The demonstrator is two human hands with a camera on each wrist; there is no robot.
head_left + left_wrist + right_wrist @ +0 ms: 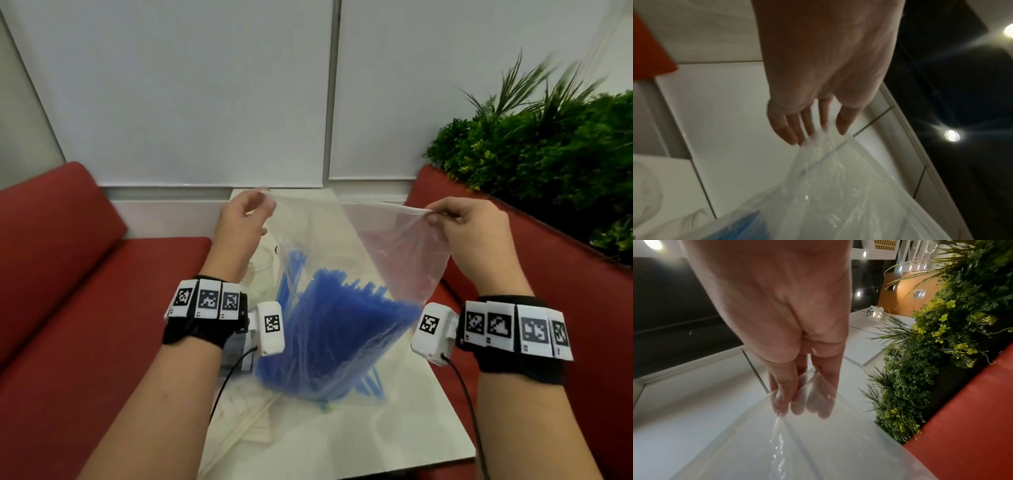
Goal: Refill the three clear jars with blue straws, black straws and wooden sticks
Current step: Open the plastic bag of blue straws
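Holding a clear plastic bag point(373, 260) up by its mouth, both hands raised above the white table point(421, 421).

- Nearest: blue straws point(329, 329), heaped in the sagging bottom of the bag, low over the table; a few ends poking out at the lower edge. Still bagged, none loaded into a jar.
- Left of the bag, low: faint clear shape point(263, 263) on the table, possibly one of the jars; too washed out to tell. Black straws and wooden sticks not made out.
- Left hand point(245, 214): fingertips point(797, 138) closed on a gathered corner of the bag's rim, pinching it.
- Right hand point(459, 217): fingers point(781, 400) curled, pinching the opposite rim, film stretched taut between the two grips.
- Farther: red seat cushions point(61, 260) on both sides, green plants point(534, 144) behind the right one, white wall panels point(191, 89) at the back.

Step judged in hand: spreading the bag's mouth, first refill (blue) barely begun. Next move likely calling for one hand freeing itself to reach in and draw a bundle, the other keeping the mouth wide; thin film prone to collapsing shut.
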